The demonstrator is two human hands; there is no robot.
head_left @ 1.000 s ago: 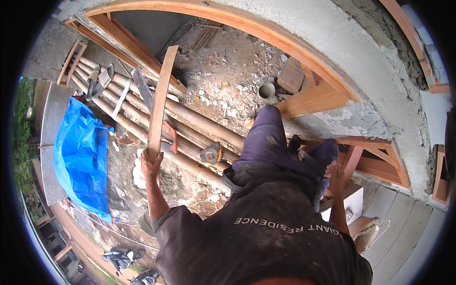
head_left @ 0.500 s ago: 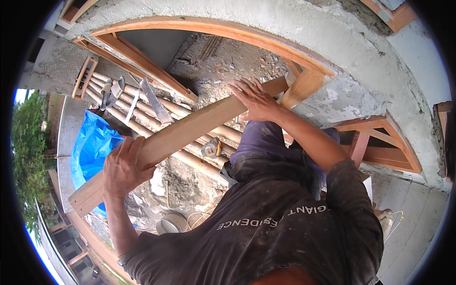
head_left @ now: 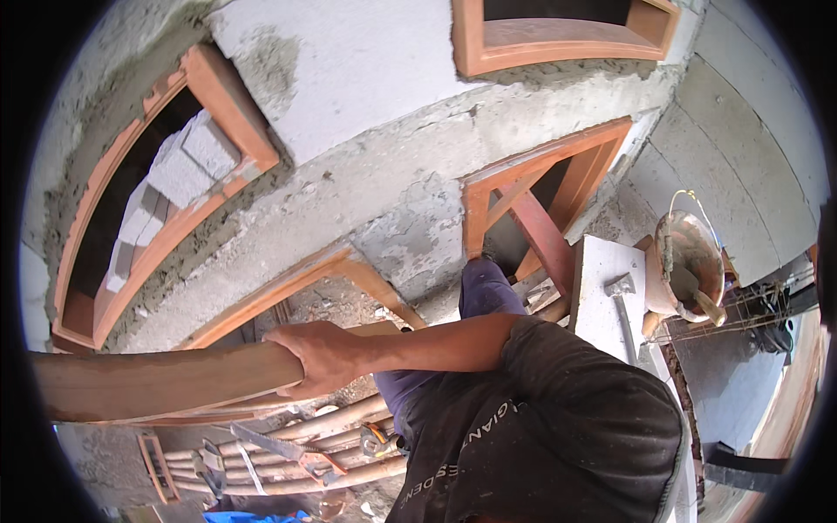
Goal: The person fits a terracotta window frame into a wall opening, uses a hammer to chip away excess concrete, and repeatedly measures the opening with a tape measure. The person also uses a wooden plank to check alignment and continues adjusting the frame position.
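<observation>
My left hand (head_left: 321,357) is closed around the right end of a long brown wooden plank (head_left: 157,383). The plank lies about level and runs off to the left rim of the view. My forearm reaches to it from my dark shirt at the lower right. The plank hangs in front of an arched wooden frame (head_left: 288,283) set in the rough grey wall (head_left: 392,174). My leg in purple trousers (head_left: 484,292) stands beside another wooden frame (head_left: 540,200). My right hand is out of sight.
A hammer (head_left: 623,309) lies on a white block (head_left: 602,279) to the right. Next to it stands a bucket (head_left: 689,261) of mortar with a trowel in it. Bamboo poles (head_left: 323,423), a saw (head_left: 261,443) and small tools lie below.
The view has swung toward the wall. The plank went from slanted, held in both hands, to about level, with only my left hand seen on it. My right hand has left the picture.
</observation>
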